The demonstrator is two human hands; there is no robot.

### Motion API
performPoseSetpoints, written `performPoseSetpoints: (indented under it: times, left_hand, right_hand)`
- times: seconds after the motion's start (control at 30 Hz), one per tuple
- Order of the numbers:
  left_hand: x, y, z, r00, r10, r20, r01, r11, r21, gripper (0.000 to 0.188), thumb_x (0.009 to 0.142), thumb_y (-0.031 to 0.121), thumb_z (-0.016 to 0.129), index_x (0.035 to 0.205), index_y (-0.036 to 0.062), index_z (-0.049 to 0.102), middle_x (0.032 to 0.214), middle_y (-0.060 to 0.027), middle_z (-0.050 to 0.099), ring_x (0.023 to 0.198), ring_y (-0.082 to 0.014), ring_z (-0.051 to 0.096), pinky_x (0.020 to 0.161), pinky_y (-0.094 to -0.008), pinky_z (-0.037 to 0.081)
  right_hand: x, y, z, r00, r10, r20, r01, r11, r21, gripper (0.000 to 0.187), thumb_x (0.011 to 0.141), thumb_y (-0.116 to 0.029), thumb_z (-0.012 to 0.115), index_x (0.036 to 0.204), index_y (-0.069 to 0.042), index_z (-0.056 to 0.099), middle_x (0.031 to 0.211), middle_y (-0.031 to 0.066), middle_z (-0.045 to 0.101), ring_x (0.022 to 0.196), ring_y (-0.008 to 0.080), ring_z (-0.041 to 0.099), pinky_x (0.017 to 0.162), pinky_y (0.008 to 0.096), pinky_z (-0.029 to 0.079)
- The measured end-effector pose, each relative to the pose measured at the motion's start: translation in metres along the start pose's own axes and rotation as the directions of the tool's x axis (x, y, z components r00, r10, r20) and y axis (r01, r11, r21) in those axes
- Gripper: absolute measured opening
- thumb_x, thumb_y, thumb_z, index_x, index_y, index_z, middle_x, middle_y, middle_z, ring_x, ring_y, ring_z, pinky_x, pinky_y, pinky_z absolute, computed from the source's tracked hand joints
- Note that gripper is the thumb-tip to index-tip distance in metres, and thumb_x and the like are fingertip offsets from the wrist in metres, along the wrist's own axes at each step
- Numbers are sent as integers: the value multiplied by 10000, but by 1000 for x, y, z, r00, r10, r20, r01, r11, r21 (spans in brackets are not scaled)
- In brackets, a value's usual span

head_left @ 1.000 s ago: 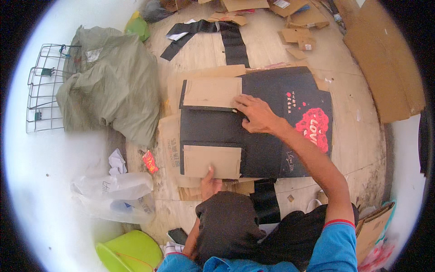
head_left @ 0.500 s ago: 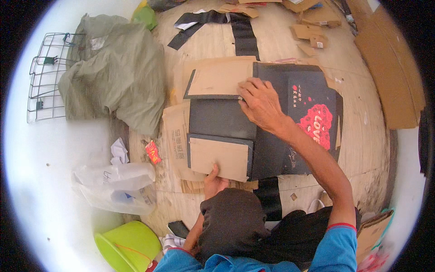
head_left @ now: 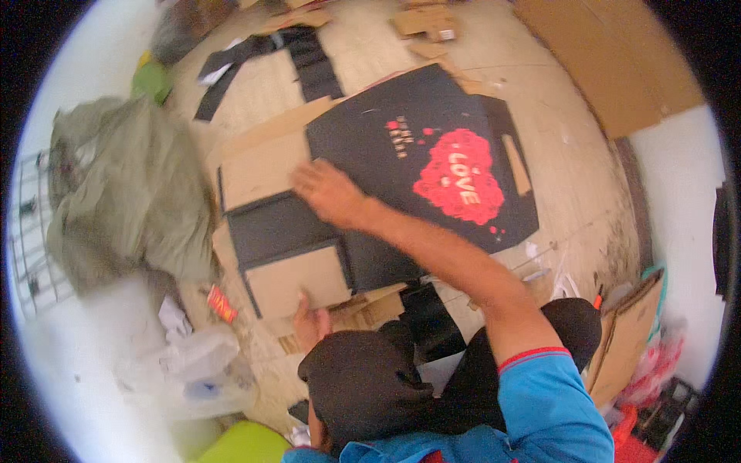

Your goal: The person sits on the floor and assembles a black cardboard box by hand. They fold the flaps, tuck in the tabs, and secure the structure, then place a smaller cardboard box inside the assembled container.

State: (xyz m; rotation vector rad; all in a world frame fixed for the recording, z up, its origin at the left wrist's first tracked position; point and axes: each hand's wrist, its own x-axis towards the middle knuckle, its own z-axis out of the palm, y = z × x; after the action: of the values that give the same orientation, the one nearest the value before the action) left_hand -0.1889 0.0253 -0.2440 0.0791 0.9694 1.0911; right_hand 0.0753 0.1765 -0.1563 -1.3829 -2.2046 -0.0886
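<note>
A flattened black box with a pink heart of roses lies on the floor. Two flaps are folded over at its left part, brown side up: the far flap and the near flap. My right hand rests palm down at the far flap's right edge, fingers stretched out over the board. Its fingertips are slightly blurred. My left hand pinches the near flap's front edge, with the thumb on top and the other fingers partly hidden under it. Between the flaps a black panel shows.
Brown cardboard sheets lie under the box. Black strips stretch out behind it. A grey-green sack and a clear plastic bag are at left, above a lime-green bucket. A large cardboard sheet leans at the far right.
The view has turned, so the box and floor appear tilted and shifted left. My right hand has slid along the far flap's edge and its fingers are straighter. The left hand keeps its hold.
</note>
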Motion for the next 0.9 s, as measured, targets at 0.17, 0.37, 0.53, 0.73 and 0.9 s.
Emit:
performPoseSetpoints:
  times: [0.17,0.37,0.53,0.73,0.9]
  left_hand:
    - [-10,12,-14,968,-249,16,239,945,221,418,932,228,661,1255,-4,534,1187,-127,618,1035,-226,621,884,-390,513]
    - [-21,110,-8,970,2,243,-242,50,969,317,933,214,661,1164,1,614,1158,-141,634,977,-189,633,827,-364,523]
    - [73,84,180,451,170,876,-462,-796,392,496,1010,295,484,1435,46,430,1488,-209,384,1414,-386,292,1163,-513,185]
    - [111,66,184,422,145,895,-445,-827,344,521,1020,385,428,1469,121,403,1537,-182,306,1446,-357,229,1176,-511,152]
    - [108,63,184,414,174,893,-417,-836,356,514,1017,385,429,1475,153,402,1540,-169,307,1442,-352,237,1179,-503,152]
  right_hand:
    - [-15,15,12,997,70,-12,-67,982,179,426,855,-55,560,1278,-5,564,1385,149,506,1359,329,400,1151,455,297]
    - [-19,25,13,997,62,-37,-57,990,127,495,757,-84,677,1237,-34,567,1348,113,527,1313,298,444,1116,453,338]
    - [5,15,11,999,3,-40,3,989,147,433,719,-73,694,1142,-14,622,1290,122,572,1288,297,467,1095,433,364]
    - [-6,46,-45,947,147,284,-206,960,191,340,803,-149,605,1107,6,608,1141,189,623,1137,369,572,931,453,494]
    - [-113,113,-170,833,519,192,-532,846,25,329,865,-348,598,975,-42,654,1002,176,678,920,350,662,752,461,522]
